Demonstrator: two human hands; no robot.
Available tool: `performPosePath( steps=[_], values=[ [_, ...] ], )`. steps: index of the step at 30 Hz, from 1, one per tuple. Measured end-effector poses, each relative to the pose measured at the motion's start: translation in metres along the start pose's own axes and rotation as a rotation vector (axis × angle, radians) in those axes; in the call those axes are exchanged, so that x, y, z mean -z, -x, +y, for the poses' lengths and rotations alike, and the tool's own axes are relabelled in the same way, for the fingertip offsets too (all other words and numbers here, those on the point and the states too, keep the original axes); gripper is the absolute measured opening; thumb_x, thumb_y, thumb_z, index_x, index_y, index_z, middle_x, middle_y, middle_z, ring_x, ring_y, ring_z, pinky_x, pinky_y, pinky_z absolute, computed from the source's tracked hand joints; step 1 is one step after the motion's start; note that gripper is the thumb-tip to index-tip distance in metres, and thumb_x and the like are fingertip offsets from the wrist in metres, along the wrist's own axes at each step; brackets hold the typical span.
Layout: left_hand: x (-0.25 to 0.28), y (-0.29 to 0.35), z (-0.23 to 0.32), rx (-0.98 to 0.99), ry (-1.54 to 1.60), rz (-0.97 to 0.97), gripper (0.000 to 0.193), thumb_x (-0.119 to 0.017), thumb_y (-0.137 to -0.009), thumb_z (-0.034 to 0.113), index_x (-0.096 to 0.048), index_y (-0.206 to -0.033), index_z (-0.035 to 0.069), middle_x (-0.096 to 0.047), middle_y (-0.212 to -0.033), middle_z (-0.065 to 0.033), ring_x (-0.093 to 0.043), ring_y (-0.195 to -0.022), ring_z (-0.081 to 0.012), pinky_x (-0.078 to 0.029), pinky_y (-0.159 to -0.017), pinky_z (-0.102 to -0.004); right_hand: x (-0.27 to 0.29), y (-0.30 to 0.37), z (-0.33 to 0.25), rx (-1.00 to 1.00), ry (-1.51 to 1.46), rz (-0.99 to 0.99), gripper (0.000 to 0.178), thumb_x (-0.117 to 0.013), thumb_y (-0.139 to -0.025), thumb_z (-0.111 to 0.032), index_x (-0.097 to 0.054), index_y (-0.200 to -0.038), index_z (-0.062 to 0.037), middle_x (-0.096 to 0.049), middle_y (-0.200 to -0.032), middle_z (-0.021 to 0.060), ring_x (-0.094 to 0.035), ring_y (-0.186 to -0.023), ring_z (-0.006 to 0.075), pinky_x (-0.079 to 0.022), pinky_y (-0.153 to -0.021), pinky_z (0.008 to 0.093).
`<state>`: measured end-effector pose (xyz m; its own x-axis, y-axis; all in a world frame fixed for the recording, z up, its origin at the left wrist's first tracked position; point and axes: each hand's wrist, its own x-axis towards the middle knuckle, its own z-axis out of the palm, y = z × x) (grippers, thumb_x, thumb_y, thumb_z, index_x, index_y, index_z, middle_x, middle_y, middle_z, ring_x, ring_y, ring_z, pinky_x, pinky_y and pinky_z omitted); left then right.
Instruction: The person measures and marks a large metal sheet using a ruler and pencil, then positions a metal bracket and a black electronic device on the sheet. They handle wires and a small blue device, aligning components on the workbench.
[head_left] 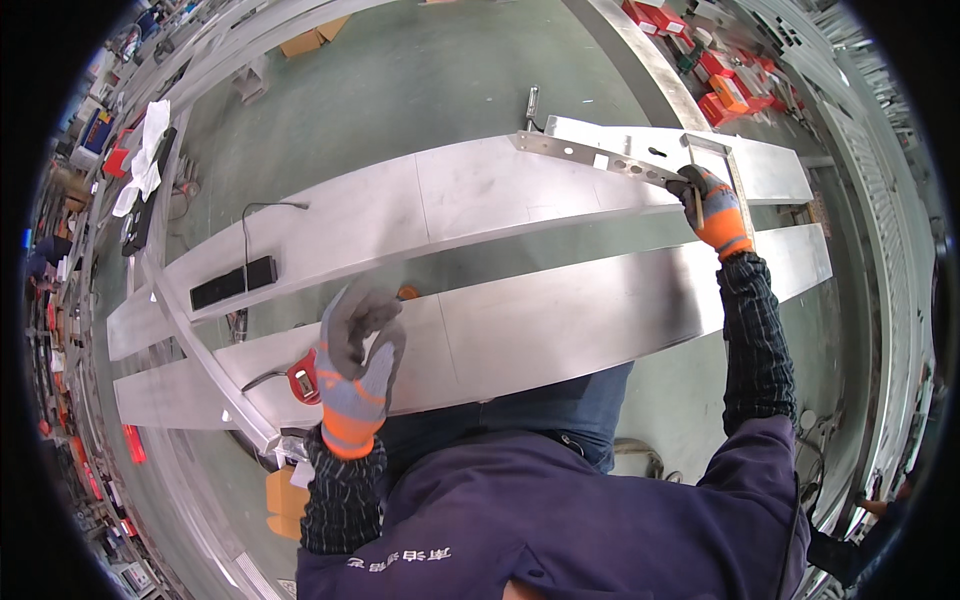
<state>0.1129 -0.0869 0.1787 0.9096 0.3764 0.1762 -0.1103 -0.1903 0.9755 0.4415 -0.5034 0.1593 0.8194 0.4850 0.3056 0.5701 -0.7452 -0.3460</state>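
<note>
Both hands wear grey-and-orange work gloves. My left hand [362,360] is raised over the nearer metal beam [530,320], fingers curved and apart from the thumb, with nothing visible in it. Beside it lies a red tape measure [303,380]. Over the right end of the farther metal beam [470,190], my right hand [715,212] closes on the near end of a metal strip with holes [600,158]. A thin stick [699,207] shows at its fingers. Next to that hand lies a metal square [738,180], partly covered by it.
A black rectangular device [235,283] with a cable rests on the farther beam's left part. A metal bar [205,350] crosses under the beams at left. Red boxes [725,95] stand at the far right; a cardboard box [285,500] is on the floor at lower left.
</note>
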Motion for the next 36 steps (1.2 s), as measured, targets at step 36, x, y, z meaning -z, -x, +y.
performPosePath(
  steps=[36],
  values=[
    [0.054,-0.062,-0.073,0.044,-1.358,0.201,0.032,-0.078,-0.081,0.023,-0.073,-0.111,0.016,-0.068,-0.12,-0.0078,-0.062,-0.116,-0.0332,-0.05,-0.098,-0.0473,-0.12,-0.007,-0.194,0.427,0.054,-0.12,0.018,-0.076,-0.084,-0.02,-0.072,-0.101,-0.0161,-0.067,-0.094,0.0068,-0.064,-0.093,0.0304,-0.051,-0.083,0.0435]
  ],
)
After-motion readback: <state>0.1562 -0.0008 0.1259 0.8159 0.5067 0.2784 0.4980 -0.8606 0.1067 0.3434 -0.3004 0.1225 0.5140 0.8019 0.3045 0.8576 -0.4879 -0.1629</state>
